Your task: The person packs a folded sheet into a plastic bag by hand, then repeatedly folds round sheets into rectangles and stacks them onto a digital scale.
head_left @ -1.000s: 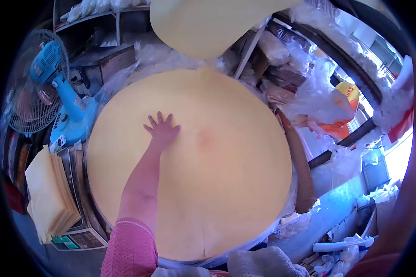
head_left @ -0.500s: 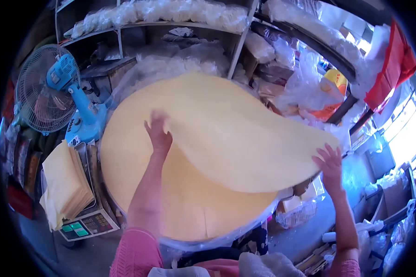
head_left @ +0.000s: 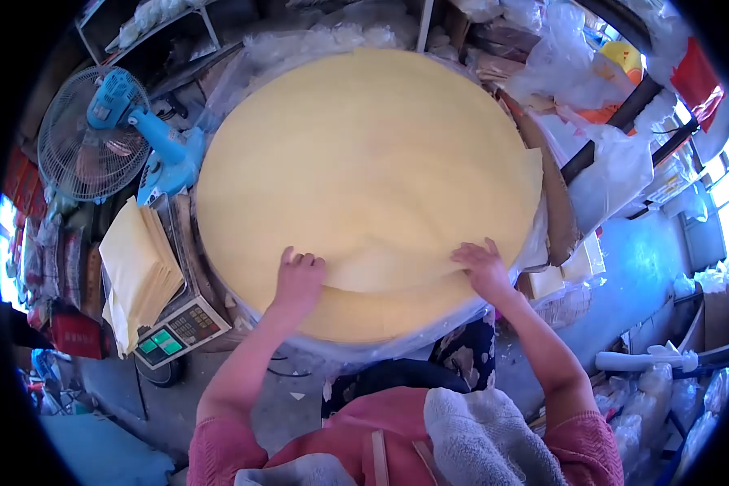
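Observation:
A thin, round, pale-yellow sheet (head_left: 364, 154), like a very large crepe, lies over a stack of similar sheets (head_left: 381, 316) in front of me. Its near edge bulges up slightly between my hands. My left hand (head_left: 300, 283) is at the left part of that edge, fingers bent over the sheet. At the right part, my right hand (head_left: 484, 271) has its fingers curled on the same edge. Both thumbs are partly hidden, but the hands appear to pinch the edge. Clear plastic (head_left: 373, 352) shows under the stack's near rim.
Left of the stack, folded yellow sheets (head_left: 142, 259) rest on a digital scale (head_left: 185, 330). A blue fan (head_left: 170, 158) stands behind them. On the right are a cardboard piece (head_left: 555, 194), plastic bags (head_left: 616, 174) and a red cloth (head_left: 697, 81). Plastic-wrapped goods line the back.
The top sheet, raised and folding over on the right before, now lies spread nearly flat across the stack. Both hands have come to its near edge, the right one moving inward. The view has tilted down.

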Available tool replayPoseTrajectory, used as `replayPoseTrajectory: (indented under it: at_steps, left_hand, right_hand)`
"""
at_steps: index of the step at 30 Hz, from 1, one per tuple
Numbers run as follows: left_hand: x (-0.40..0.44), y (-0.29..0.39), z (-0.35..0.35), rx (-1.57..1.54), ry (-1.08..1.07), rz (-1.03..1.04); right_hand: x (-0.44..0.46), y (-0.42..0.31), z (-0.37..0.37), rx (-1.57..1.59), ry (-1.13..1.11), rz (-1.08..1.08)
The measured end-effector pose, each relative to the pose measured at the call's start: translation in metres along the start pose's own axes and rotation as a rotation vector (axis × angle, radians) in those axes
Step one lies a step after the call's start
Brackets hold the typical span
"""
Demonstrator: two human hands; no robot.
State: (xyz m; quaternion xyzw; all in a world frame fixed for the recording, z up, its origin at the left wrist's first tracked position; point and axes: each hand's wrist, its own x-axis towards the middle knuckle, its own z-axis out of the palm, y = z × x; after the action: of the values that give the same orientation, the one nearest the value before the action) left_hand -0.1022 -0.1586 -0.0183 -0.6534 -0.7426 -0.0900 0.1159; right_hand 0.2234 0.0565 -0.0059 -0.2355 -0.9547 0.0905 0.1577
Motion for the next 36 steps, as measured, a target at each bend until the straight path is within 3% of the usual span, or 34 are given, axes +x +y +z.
replayPoseTrajectory:
  at_steps: [1, 4, 7, 11, 14, 16, 17, 20, 23, 25, 27, 29, 32, 34, 36]
  left_hand:
    - [0.003, -0.005, -0.012, -0.072, 0.031, 0.033]
    - [0.039, -0.024, -0.06, -0.455, -0.276, -0.157]
    - [0.065, -0.048, -0.062, -0.421, 0.003, -0.108]
    - [0.065, -0.072, -0.039, -0.679, -0.283, -0.457]
    - [0.07, -0.064, -0.002, -0.111, 0.032, -0.41]
    - [0.073, -0.038, 0.026, 0.03, 0.055, -0.233]
    - [0.077, -0.024, 0.033, 0.1, 0.074, -0.142]
    - [0.08, 0.008, 0.038, -0.045, -0.055, -0.162]
    - [0.077, 0.013, 0.05, -0.064, -0.104, -0.178]
    - [0.08, 0.013, 0.049, -0.057, -0.124, -0.163]
    - [0.082, 0.006, 0.048, -0.049, -0.158, -0.128]
    - [0.076, -0.017, 0.051, -0.047, -0.213, -0.078]
    - [0.051, -0.089, 0.059, 0.169, -0.061, -0.246]
    - [0.036, -0.127, 0.046, 0.121, -0.093, -0.368]
    - [0.036, -0.134, 0.021, -0.023, -0.028, -0.326]
  right_hand:
    - [0.003, 0.006, -0.003, 0.097, -0.022, 0.1]
    - [0.02, 0.009, -0.031, 0.369, -0.032, 0.383]
    - [0.033, 0.024, -0.043, 0.416, -0.096, 0.41]
    - [0.019, 0.053, -0.03, 0.354, -0.188, 0.559]
    - [0.027, 0.06, -0.018, 0.258, -0.121, 0.619]
    - [0.036, 0.059, -0.014, 0.248, -0.137, 0.656]
    - [0.041, 0.059, -0.014, 0.239, -0.138, 0.674]
    - [0.046, 0.058, -0.011, 0.137, -0.205, 0.705]
    - [0.052, 0.028, 0.004, -0.174, -0.065, 0.512]
    - [0.062, -0.011, 0.017, -0.293, 0.018, 0.222]
    - [0.064, -0.034, 0.033, -0.185, -0.022, 0.064]
    - [0.05, -0.022, 0.043, -0.235, -0.087, 0.128]
    - [0.021, 0.025, 0.038, -0.315, -0.045, 0.251]
    - [0.012, 0.038, 0.022, -0.346, 0.02, 0.259]
    - [0.008, 0.039, 0.017, -0.286, 0.046, 0.226]
